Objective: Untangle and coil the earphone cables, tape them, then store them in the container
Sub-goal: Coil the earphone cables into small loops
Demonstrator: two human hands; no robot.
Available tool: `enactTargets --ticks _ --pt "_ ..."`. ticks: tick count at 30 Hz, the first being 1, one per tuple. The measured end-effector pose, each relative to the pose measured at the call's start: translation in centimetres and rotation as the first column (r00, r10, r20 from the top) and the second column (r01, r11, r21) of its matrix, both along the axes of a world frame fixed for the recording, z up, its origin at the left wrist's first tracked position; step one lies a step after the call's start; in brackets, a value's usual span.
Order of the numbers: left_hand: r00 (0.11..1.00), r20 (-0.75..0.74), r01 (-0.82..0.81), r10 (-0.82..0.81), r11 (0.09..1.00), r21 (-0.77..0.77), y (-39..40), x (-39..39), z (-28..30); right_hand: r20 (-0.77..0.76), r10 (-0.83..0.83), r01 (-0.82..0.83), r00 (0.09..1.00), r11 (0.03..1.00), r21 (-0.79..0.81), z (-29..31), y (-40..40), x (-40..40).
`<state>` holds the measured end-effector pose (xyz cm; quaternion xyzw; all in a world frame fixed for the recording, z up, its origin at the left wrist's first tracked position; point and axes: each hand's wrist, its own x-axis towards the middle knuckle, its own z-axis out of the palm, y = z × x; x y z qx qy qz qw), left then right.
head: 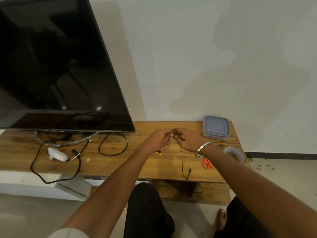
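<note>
A big black flat-screen television (56, 66) on a curved metal stand fills the left of my view, sitting on the long wooden table (140, 162) I face. Black power cords (113, 145) loop over the wood under and beside it. At the far right corner of the table, against the white wall, rests the square grey-lidded clear plastic container (216, 127), lid on. Near the right edge stands a roll of clear tape (235, 154), and just left of it, partly behind my right forearm, lie orange-handled scissors (207, 163). On the left side lies a white glue gun (57, 155).

My left hand (158, 139) and right hand (187, 140) meet above the middle of the table, fingertips together, pinching the upper end of the thin black earphone cable (182, 163). I cannot make out exactly what sits between my fingers. A silver metal bangle (202, 148) circles my right wrist. From under my right hand the cable hangs straight down, runs over the table's front edge, and curls below it; its small jack plug (190, 169) lies on the wood near that edge. A small yellow-and-black piece (159, 152) rests on the table just below my left hand.
</note>
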<state>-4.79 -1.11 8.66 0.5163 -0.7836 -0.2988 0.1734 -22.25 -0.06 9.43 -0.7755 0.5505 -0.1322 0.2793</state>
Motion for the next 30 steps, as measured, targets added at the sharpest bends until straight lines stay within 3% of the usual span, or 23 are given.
enactTargets --ticks 8,16,24,30 --pt "1.0 -0.006 -0.014 0.014 1.0 0.017 0.6 0.4 0.6 -0.189 -0.085 0.056 0.978 0.987 -0.152 0.6 -0.5 -0.3" --pt "1.0 -0.007 -0.03 0.03 0.999 0.012 0.7 0.9 0.4 -0.166 -0.203 0.178 0.965 0.972 -0.151 0.0 -0.5 -1.5" --pt "1.0 -0.009 -0.009 0.009 1.0 0.01 0.8 -0.1 0.8 -0.111 -0.056 0.046 0.992 0.995 -0.088 0.4 0.3 -0.5" --pt "1.0 0.01 0.003 -0.003 1.0 0.014 1.0 -0.3 1.4 -0.176 -0.051 0.027 0.983 0.991 -0.134 0.9 0.1 0.2"
